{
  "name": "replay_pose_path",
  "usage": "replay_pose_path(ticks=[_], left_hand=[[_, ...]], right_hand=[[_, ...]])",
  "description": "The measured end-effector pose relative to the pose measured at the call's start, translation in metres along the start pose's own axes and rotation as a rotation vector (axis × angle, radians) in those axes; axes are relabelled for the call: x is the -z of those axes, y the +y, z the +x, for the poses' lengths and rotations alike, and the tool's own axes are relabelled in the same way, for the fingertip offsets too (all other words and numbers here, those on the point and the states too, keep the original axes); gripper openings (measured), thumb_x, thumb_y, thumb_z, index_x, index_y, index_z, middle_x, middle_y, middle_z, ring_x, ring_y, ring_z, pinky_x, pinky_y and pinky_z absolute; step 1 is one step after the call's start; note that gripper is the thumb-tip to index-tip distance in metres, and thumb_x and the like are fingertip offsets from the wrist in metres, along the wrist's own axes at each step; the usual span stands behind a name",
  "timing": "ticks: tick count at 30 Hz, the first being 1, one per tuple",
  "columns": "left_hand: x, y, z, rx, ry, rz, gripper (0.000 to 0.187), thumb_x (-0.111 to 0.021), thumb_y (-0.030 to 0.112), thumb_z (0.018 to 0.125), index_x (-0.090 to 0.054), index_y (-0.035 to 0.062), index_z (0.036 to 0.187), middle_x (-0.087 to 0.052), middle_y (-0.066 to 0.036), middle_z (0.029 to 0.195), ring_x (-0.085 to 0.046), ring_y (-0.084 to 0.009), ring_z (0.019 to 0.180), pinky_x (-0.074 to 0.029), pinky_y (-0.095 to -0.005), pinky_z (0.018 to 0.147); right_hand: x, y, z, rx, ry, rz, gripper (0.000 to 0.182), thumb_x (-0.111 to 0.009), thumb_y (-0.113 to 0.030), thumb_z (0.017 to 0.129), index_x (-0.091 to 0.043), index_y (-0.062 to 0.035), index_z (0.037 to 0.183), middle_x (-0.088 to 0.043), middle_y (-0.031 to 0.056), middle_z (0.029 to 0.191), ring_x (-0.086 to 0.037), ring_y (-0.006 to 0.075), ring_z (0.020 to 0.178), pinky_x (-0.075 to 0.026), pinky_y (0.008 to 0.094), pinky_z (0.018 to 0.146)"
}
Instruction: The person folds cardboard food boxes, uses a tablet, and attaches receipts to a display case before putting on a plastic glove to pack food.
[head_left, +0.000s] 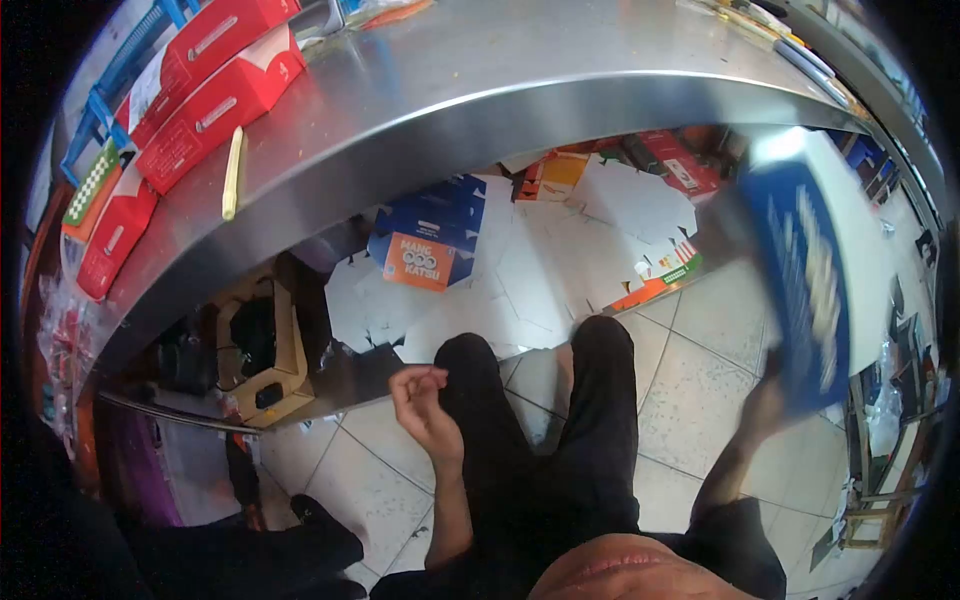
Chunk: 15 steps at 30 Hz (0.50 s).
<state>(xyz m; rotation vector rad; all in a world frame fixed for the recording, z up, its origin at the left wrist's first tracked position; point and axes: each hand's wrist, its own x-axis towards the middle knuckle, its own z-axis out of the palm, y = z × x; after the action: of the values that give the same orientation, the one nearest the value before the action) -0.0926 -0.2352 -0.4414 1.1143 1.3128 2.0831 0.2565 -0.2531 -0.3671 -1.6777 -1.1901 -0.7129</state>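
My right hand (764, 408), blurred by motion, grips the lower end of a blue and white cardboard box (800, 290) held up at the right. Pale lettering smears across its blue side. My left hand (424, 408) hovers by my left knee, fingers curled in toward the thumb, and nothing shows in it. In front of my knees, under the metal counter, lie flat white cardboard box blanks (550, 260). A dark blue printed carton (430, 225) with an orange label reading "MANG OOO KATSU" lies among them.
Red boxes (215, 115) stand stacked on the steel counter (440, 60) at the left, with a thin yellowish strip (233, 175) near its edge. Below sits an open brown carton (270, 370) holding dark items. Another person's dark-clothed leg (240, 555) is at lower left.
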Motion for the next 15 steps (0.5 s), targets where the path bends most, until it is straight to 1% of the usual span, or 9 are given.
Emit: replay_pose_path(ticks=[1,2,3,4,5,6,11,13,15], left_hand=[[-0.002,-0.001,0.001,0.050,-0.091,-0.016,0.009,-0.047,0.006,0.096,-0.050,-0.0011,0.101,-0.058,-0.010,0.088,-0.054,-0.0137,0.081,-0.044,-0.0282,0.076],[-0.003,-0.001,0.001,0.107,-0.181,-0.026,0.011,-0.048,0.007,0.096,-0.050,-0.0016,0.102,-0.058,-0.009,0.088,-0.054,-0.0134,0.081,-0.045,-0.0278,0.077],[-0.006,-0.007,0.001,0.139,-0.223,-0.041,0.012,-0.049,0.005,0.096,-0.051,-0.0014,0.106,-0.058,-0.009,0.088,-0.057,-0.0142,0.084,-0.046,-0.0279,0.079],[-0.012,-0.008,0.001,0.129,-0.246,-0.052,0.012,-0.049,0.003,0.096,-0.052,0.0000,0.108,-0.058,-0.008,0.089,-0.058,-0.0148,0.087,-0.047,-0.0274,0.081],[-0.012,-0.017,0.003,0.097,-0.275,0.056,0.013,-0.050,0.002,0.095,-0.052,0.0005,0.108,-0.059,-0.007,0.090,-0.058,-0.0134,0.087,-0.047,-0.0265,0.079],[-0.010,-0.023,0.005,0.081,-0.308,0.101,0.014,-0.052,0.005,0.095,-0.053,0.0019,0.108,-0.059,-0.004,0.088,-0.058,-0.0121,0.086,-0.046,-0.0265,0.078],[-0.002,-0.055,0.048,-0.019,-0.250,0.421,0.013,-0.056,0.009,0.092,-0.056,0.0023,0.103,-0.062,-0.005,0.084,-0.059,-0.0139,0.077,-0.047,-0.0287,0.070],[0.005,-0.110,0.098,-0.061,-0.242,0.441,0.012,-0.057,0.007,0.090,-0.057,0.0014,0.101,-0.063,-0.011,0.085,-0.061,-0.0200,0.074,-0.047,-0.0311,0.067],[0.011,-0.151,0.157,-0.133,-0.263,0.714,0.015,-0.057,0.007,0.087,-0.059,0.0019,0.101,-0.064,-0.016,0.088,-0.063,-0.0274,0.078,-0.048,-0.0369,0.069]], right_hand=[[-0.016,-0.002,0.035,-0.156,0.372,0.321,0.067,-0.066,0.007,0.079,-0.032,-0.0001,0.137,-0.045,0.0194,0.136,-0.048,0.0276,0.120,-0.040,0.0358,0.103],[-0.017,0.016,0.069,0.023,0.360,0.437,0.069,-0.072,0.005,0.076,-0.033,-0.0001,0.133,-0.047,0.0198,0.132,-0.050,0.0271,0.117,-0.043,0.0344,0.098],[-0.009,0.025,0.103,0.144,0.386,0.093,0.068,-0.074,-0.001,0.078,-0.034,-0.0011,0.133,-0.052,0.0173,0.127,-0.054,0.0243,0.112,-0.046,0.0336,0.094],[-0.001,0.002,0.130,0.126,0.402,0.216,0.064,-0.075,-0.007,0.079,-0.037,-0.0021,0.131,-0.058,0.0133,0.122,-0.058,0.0211,0.106,-0.047,0.0316,0.092],[0.007,0.004,0.154,0.128,0.378,0.044,0.052,-0.069,-0.011,0.086,-0.041,-0.0043,0.130,-0.063,0.0094,0.115,-0.061,0.0178,0.100,-0.049,0.0303,0.088],[0.028,-0.010,0.192,0.688,0.373,-0.108,0.096,-0.076,-0.025,0.082,-0.011,-0.0166,0.150,-0.021,0.0191,0.153,-0.043,0.0367,0.130,-0.055,0.0410,0.088],[0.031,-0.055,0.251,1.007,0.213,0.095,0.089,-0.073,-0.022,0.084,-0.014,-0.0151,0.150,-0.025,0.0197,0.151,-0.047,0.0356,0.126,-0.058,0.0389,0.083],[0.008,-0.072,0.280,1.105,0.037,0.197,0.086,-0.072,-0.020,0.085,-0.015,-0.0145,0.150,-0.026,0.0199,0.150,-0.049,0.0352,0.124,-0.059,0.0381,0.081],[-0.018,-0.082,0.302,1.177,-0.142,0.312,0.084,-0.071,-0.019,0.086,-0.016,-0.0139,0.149,-0.028,0.0201,0.149,-0.051,0.0348,0.122,-0.060,0.0372,0.079]])
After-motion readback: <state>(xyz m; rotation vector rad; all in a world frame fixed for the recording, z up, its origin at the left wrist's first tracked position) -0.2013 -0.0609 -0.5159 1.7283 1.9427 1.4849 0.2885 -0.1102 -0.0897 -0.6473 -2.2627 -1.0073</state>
